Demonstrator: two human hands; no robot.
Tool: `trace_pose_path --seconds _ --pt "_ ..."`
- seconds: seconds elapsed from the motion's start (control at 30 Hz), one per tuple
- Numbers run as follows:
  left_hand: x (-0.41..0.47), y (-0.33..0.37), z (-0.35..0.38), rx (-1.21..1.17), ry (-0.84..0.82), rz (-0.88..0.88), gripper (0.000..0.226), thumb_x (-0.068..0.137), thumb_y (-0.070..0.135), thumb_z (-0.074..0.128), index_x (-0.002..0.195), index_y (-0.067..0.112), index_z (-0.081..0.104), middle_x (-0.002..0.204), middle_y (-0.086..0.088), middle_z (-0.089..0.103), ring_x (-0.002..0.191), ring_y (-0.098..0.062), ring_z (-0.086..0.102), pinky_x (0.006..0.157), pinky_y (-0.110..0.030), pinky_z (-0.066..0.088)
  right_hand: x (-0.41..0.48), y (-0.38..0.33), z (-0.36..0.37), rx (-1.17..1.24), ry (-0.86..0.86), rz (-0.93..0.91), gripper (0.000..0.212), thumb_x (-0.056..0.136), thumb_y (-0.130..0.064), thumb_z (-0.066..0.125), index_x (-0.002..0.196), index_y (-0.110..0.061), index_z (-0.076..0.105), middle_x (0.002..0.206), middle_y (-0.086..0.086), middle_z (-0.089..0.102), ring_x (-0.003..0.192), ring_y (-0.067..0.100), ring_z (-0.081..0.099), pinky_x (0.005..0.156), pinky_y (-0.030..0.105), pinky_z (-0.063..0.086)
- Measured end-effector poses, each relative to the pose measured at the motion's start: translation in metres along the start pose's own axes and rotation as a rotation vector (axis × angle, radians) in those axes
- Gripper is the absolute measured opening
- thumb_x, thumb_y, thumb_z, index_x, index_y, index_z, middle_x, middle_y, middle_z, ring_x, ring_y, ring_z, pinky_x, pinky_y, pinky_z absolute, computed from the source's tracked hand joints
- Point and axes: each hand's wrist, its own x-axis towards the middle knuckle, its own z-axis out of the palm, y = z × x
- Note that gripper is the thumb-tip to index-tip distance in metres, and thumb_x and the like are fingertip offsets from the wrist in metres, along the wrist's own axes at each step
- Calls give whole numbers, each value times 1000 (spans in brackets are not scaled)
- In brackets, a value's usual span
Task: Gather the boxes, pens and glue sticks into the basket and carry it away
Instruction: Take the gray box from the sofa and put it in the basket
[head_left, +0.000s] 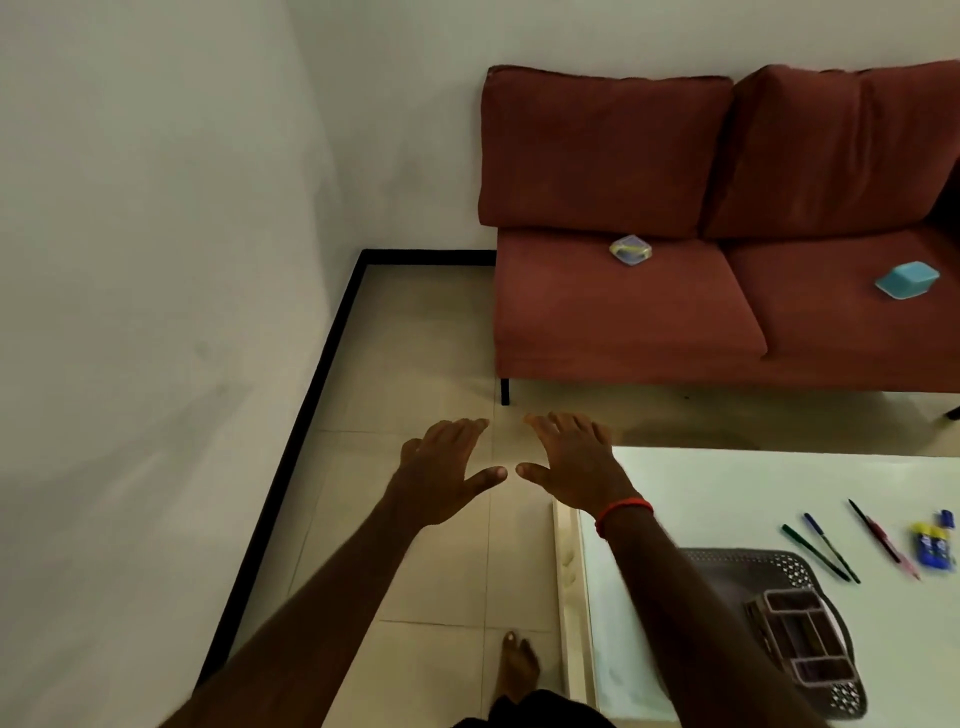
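Observation:
My left hand (447, 467) and my right hand (574, 462) are stretched out side by side over the floor, palms down, fingers spread, holding nothing. A dark perforated basket (737, 571) with a divided organizer inside lies on the white table (727, 488) at the lower right, partly behind my right forearm. Several pens (826, 551) and blue-and-yellow glue sticks (932, 543) lie on the table right of it. A small clear box (630, 249) and a light blue box (906, 279) sit on the red sofa (623, 312) seat.
The sofa stands against the far wall, with tiled floor (415, 338) between it and the table. A white wall with a black skirting runs along the left. My bare foot (517, 667) is on the floor beside the table's left edge.

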Motion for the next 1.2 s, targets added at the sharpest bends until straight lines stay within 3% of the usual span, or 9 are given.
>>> trace_pose_path --seconds 0.33,0.67,0.97,1.2 --pt "99 -5 -18 54 -3 13 91 82 88 21 153 32 26 159 5 36 147 -20 32 111 -59 34 88 37 -18 45 21 38 69 90 -57 56 149 -27 34 143 2 47 134 26 40 112 43 23" --pt "206 -38 -41 60 -34 82 88 84 86 25 153 31 27 158 5 35 147 -19 29 112 -57 31 181 56 -32 48 110 101 74 89 -65 51 150 -29 30 146 0 42 138 24 33 112 45 23" --pt "327 -70 -83 53 -111 191 98 76 93 14 155 36 22 162 4 30 150 -21 24 113 -57 30 280 74 -79 -2 190 287 75 87 -69 51 150 -31 33 149 2 41 140 27 32 111 49 25" --pt "403 -74 -100 55 -163 246 89 82 88 20 155 38 20 163 3 29 151 -23 23 112 -56 30 325 100 -102 -1 209 406 73 87 -69 50 149 -33 35 147 1 44 138 25 35 110 48 26"
